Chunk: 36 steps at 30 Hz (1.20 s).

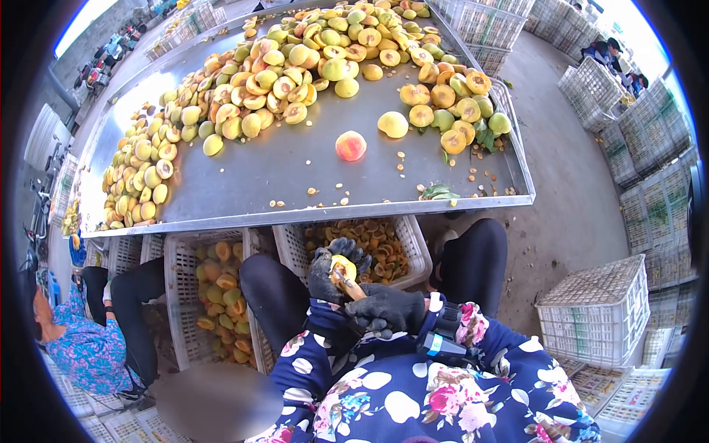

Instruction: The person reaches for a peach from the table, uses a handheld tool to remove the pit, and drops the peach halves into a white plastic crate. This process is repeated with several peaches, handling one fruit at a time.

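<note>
Above my lap, my left hand (pixel 329 275), in a dark glove, is closed around a cut yellow peach half (pixel 343 270). My right hand (pixel 388 308), also gloved, grips a small tool with a wooden handle (pixel 354 289). The tool's tip meets the cut face of the fruit, and its far end is hidden in my fingers. Just beyond my hands, a white crate (pixel 418 251) between my knees holds many cut fruit pieces. One red-and-yellow peach (pixel 351 146) lies alone on the metal table (pixel 281 173).
Piles of halved peaches (pixel 258 85) cover the table's far part, behind its raised front edge. A crate of peaches (pixel 177 310) stands at my left, beside a seated person (pixel 92 343). Stacked white crates (pixel 591 317) stand at the right.
</note>
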Each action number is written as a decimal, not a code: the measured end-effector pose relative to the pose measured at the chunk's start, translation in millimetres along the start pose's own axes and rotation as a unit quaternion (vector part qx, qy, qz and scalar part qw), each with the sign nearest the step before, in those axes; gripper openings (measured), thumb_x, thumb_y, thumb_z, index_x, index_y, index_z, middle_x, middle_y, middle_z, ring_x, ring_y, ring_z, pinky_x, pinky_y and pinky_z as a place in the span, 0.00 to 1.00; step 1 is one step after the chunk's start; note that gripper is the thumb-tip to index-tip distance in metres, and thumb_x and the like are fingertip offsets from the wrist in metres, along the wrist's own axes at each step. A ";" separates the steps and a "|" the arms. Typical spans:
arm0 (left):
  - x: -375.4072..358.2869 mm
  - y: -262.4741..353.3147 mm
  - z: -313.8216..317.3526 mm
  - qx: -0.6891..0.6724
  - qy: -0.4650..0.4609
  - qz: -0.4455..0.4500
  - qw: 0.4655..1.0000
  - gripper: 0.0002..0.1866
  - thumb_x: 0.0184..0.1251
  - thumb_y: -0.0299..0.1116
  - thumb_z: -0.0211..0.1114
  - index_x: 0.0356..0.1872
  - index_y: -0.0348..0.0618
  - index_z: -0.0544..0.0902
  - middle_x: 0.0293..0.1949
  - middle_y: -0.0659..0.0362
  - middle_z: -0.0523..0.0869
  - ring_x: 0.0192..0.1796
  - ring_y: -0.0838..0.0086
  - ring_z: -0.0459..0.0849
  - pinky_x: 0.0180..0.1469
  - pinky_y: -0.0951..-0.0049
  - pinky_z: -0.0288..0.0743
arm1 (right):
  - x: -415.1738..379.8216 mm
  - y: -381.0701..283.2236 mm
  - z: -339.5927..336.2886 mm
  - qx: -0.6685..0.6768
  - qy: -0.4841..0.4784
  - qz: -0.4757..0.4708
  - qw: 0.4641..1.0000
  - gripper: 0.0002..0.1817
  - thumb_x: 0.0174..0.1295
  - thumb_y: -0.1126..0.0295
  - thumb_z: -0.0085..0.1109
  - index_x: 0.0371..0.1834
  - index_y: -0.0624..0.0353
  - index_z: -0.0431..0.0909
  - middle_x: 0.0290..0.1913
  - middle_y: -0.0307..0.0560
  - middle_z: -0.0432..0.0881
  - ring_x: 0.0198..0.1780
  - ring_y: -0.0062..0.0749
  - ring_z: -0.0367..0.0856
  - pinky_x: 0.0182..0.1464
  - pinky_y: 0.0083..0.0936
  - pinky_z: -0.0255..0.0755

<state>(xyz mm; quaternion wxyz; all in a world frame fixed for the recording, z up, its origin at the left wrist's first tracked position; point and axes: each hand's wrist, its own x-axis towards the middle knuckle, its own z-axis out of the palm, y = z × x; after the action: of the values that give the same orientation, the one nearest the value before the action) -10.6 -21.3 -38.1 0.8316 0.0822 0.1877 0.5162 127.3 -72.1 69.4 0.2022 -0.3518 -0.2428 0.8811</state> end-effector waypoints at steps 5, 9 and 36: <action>1.9 3.8 9.0 -0.046 -0.006 0.021 0.999 0.22 0.65 0.48 0.47 0.49 0.41 0.73 0.46 0.53 0.78 0.48 0.58 0.76 0.54 0.45 0.66 | 3.1 -2.7 13.8 0.098 0.001 -0.003 0.995 0.06 0.59 0.68 0.52 0.31 0.56 0.67 0.18 0.34 0.68 0.12 0.12 0.63 0.10 0.11 0.57; 16.3 -10.4 -66.6 0.072 0.108 0.026 0.991 0.21 0.65 0.45 0.48 0.48 0.38 0.74 0.41 0.54 0.79 0.41 0.65 0.79 0.47 0.60 0.75 | 13.6 8.8 1.1 0.087 -0.005 0.003 0.996 0.05 0.59 0.69 0.51 0.34 0.56 0.66 0.19 0.35 0.68 0.12 0.13 0.63 0.10 0.12 0.59; -53.7 111.7 65.9 0.327 0.133 0.296 0.887 0.15 0.56 0.37 0.54 0.39 0.35 0.77 0.32 0.54 0.79 0.34 0.65 0.77 0.43 0.65 0.73 | 6.5 18.6 -73.8 -0.447 0.293 -0.080 0.842 0.18 0.55 0.65 0.55 0.43 0.66 0.67 0.33 0.62 0.76 0.31 0.49 0.78 0.29 0.36 0.70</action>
<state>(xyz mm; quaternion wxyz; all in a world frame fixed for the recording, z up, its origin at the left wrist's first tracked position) -98.2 -14.6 71.4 0.5333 0.3318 0.4219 0.6539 172.5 -62.4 8.5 0.1544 -0.6253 -0.5665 0.5139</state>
